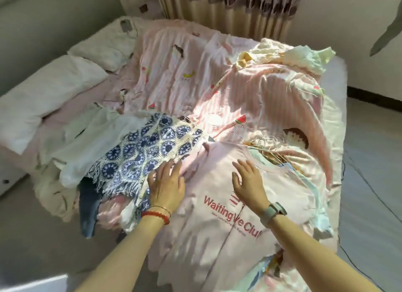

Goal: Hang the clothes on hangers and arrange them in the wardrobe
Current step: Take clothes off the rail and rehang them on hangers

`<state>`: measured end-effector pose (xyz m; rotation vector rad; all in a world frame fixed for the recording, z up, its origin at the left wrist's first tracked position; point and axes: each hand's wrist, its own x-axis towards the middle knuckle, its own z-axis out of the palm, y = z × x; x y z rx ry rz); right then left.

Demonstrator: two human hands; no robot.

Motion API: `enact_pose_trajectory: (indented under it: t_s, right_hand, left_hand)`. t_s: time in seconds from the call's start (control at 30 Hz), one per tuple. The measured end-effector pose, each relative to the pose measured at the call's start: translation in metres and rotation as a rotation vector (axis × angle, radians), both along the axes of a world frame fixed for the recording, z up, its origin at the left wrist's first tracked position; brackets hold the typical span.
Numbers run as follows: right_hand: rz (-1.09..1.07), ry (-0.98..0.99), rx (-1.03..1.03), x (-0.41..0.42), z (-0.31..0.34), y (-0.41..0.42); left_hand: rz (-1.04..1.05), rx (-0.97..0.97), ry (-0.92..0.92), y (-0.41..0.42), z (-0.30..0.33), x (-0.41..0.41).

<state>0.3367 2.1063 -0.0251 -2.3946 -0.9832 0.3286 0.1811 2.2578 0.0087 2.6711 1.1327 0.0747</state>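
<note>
Hands (167, 183) flat on pink T-shirt (217, 237)

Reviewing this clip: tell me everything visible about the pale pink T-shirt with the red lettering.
The pale pink T-shirt with red lettering lies flat, front up, on the striped pink bedspread, neckline away from the camera. It looks like soft cotton, slightly creased, and reads "Waiting", then "Club". The open right hand rests near its collar; the open left hand presses its left edge beside a blue-and-white patterned garment. Thin wire hangers lie just beyond the neckline.
</note>
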Motion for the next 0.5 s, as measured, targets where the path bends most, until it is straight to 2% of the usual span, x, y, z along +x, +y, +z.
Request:
enact_pose_trajectory:
  t_s: [0.23,0.5]
  right_hand:
    - [0.571,-0.075,0.097,-0.146,0.047,0.114]
    - [1.230,-0.100,0.197,-0.414,0.104,0.203]
  left_hand:
    - [0.401,0.183,-0.145,0.041,0.041,-0.193]
    - [1.003,0.412,-0.183,0.011,0.084,-0.477]
